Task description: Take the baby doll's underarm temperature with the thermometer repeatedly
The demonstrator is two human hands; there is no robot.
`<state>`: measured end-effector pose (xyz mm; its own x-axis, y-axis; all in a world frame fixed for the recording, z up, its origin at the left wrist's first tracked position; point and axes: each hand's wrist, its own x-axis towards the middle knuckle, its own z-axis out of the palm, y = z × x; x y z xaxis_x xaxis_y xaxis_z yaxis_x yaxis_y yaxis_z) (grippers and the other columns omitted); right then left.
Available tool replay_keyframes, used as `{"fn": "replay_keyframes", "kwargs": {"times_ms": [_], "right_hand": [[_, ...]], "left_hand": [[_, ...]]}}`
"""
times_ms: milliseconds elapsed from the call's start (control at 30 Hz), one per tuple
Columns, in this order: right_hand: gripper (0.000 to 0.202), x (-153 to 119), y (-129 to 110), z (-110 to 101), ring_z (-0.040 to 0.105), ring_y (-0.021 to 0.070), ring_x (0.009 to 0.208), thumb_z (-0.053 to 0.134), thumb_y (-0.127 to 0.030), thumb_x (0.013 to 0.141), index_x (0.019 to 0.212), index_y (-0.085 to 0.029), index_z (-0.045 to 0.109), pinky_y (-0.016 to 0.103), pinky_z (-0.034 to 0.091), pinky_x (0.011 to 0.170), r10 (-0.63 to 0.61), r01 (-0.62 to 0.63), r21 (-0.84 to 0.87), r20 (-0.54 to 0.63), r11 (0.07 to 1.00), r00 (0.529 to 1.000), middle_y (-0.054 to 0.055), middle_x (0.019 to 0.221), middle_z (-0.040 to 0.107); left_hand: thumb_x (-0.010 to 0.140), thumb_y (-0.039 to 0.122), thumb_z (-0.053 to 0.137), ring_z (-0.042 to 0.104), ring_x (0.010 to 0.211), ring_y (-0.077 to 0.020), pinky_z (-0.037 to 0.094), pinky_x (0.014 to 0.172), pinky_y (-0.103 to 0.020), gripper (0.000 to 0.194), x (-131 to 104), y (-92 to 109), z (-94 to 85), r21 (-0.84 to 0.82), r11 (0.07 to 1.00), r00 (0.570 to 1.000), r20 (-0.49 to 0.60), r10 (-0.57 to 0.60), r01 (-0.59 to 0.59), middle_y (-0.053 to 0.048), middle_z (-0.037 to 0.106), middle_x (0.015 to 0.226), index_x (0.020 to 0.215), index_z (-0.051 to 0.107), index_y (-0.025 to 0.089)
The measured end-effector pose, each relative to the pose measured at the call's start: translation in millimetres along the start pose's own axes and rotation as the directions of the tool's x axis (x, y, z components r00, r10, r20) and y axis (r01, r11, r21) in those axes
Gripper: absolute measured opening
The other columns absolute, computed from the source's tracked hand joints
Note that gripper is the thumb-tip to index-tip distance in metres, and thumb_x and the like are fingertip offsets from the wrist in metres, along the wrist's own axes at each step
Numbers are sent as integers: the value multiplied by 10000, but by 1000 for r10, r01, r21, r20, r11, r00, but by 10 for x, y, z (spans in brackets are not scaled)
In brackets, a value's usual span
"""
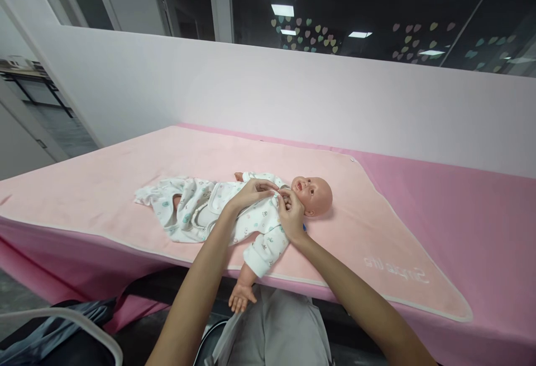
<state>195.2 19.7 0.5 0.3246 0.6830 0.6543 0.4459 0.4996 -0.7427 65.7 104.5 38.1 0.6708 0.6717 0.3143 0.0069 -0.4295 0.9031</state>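
Note:
A baby doll (319, 194) lies on its back across a peach mat, its bald head to the right. It wears a white printed romper (259, 215) whose lower part lies loose and partly spread at the left. My left hand (254, 192) reaches over the doll's chest, its fingertips closed on the cloth near the neck. Close beside it, just below the doll's chin, my right hand (291, 210) pinches the romper's collar edge. Between the two hands the fingertips nearly meet, and any fastener there is too small to make out. The doll's near arm hangs over the mat's edge.
The peach mat (368, 232) covers a table draped in pink cloth (481, 215). A white partition (293, 98) rises behind, with a dark window above. At the lower left stands a chair (62, 313) with dark fabric on it.

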Motion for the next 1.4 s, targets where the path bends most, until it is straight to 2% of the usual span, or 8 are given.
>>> {"fn": "replay_keyframes", "kwargs": {"times_ms": [233, 533, 700, 867, 1067, 1200, 1400], "right_hand": [[126, -7, 37, 23, 573, 125, 651, 484, -292, 846, 868, -182, 540, 241, 479, 593, 26, -25, 25, -53, 999, 998, 36, 815, 617], [100, -15, 55, 20, 551, 116, 605, 485, -263, 832, 806, -184, 541, 234, 456, 556, 16, -14, 20, -68, 1000, 998, 14, 743, 599], [84, -8, 42, 18, 540, 112, 581, 471, -228, 820, 797, -186, 540, 235, 449, 547, 15, -14, 17, -74, 1000, 997, 5, 720, 583], [119, -1, 28, 10, 538, 124, 641, 435, -196, 809, 779, -189, 550, 239, 445, 569, -33, 30, -36, -85, 999, 996, 21, 767, 580], [119, -6, -10, 1, 502, 104, 602, 439, -168, 807, 803, -189, 556, 228, 433, 550, -95, 92, -75, -40, 993, 995, 29, 841, 570], [109, -11, -6, 3, 488, 88, 574, 453, -162, 807, 822, -188, 557, 223, 435, 549, -89, 87, -71, -29, 994, 996, 28, 876, 561], [108, -6, -4, 7, 483, 85, 565, 450, -176, 811, 812, -188, 558, 229, 443, 557, -69, 67, -64, -35, 996, 997, 27, 873, 555]], "left_hand": [[713, 302, 656, 604, 837, -183, 449, 764, -282, 244, 8, 25, 0, -24, 1000, 1000, 16, -3, 4, -75, 670, 889, 877, 666, 122], [743, 305, 631, 573, 880, -178, 427, 787, -282, 248, -11, 56, 6, -95, 995, 994, 107, 3, 7, -65, 639, 913, 928, 652, 140], [732, 306, 636, 567, 905, -193, 421, 803, -296, 258, 2, 47, 9, -53, 999, 998, 59, -8, 11, -75, 635, 934, 928, 648, 139], [727, 304, 632, 575, 856, -183, 432, 762, -284, 269, 5, 53, 8, -43, 999, 999, 18, -30, 30, -66, 633, 887, 940, 646, 140], [728, 284, 621, 583, 867, -184, 441, 774, -287, 264, 14, 23, 5, -52, 998, 1000, 21, -18, 19, -67, 644, 897, 948, 650, 141], [735, 270, 609, 586, 880, -187, 441, 804, -290, 208, 10, 54, 12, -2, 1000, 1000, 15, 11, -11, -70, 659, 890, 880, 673, 134], [736, 255, 600, 599, 860, -191, 450, 808, -299, 202, 9, 51, 8, 37, 999, 1000, 24, -6, 5, -66, 682, 862, 869, 694, 136]]}}
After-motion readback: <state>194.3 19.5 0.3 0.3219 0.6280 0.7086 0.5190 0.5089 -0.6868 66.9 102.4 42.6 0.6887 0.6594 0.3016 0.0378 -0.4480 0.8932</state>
